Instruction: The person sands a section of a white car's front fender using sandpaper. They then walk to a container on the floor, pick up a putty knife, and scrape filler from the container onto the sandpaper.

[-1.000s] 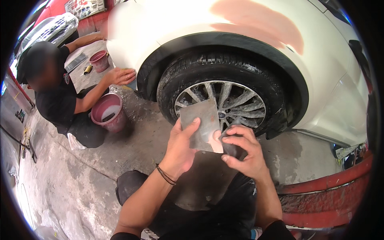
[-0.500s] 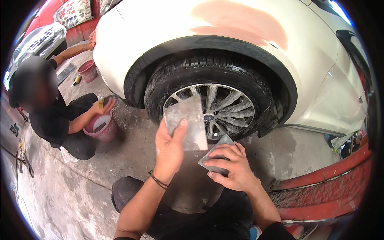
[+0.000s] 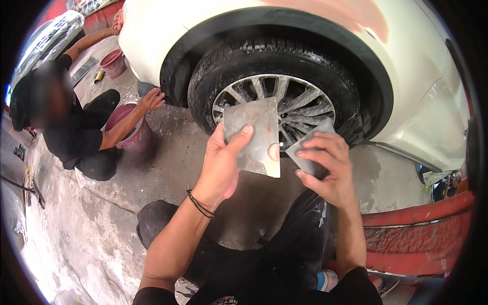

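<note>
At the far left I see a co-worker (image 3: 66,122) crouched on the concrete floor (image 3: 101,229), in a dark top, one hand (image 3: 151,99) resting against the lower edge of the white car (image 3: 417,86), the other arm stretched up toward the car's front corner. A pink bucket (image 3: 129,134) stands just beside this person's knee, and a 2nd, smaller pink bucket (image 3: 113,62) sits farther back near the top left.

Moving right, my left hand (image 3: 221,165) is raised in front of the wheel (image 3: 274,101). Its fingers are clenched on a metal plate (image 3: 254,134): thumb pressed across the front face, the other fingers behind it. The plate is roughly square, grey and smeared, with a small pink dab near its lower right edge, held upright and tilted a little. A dark band circles that wrist.

Just right of it, my right hand (image 3: 328,170) grasps a smaller scraper (image 3: 307,150), fingers curled over its front, the blade's left edge near the plate's right edge; I cannot tell whether they touch.

Behind both, a pink patch (image 3: 351,12) marks the fender above the tyre. At the lower right runs a red curb (image 3: 417,239).
</note>
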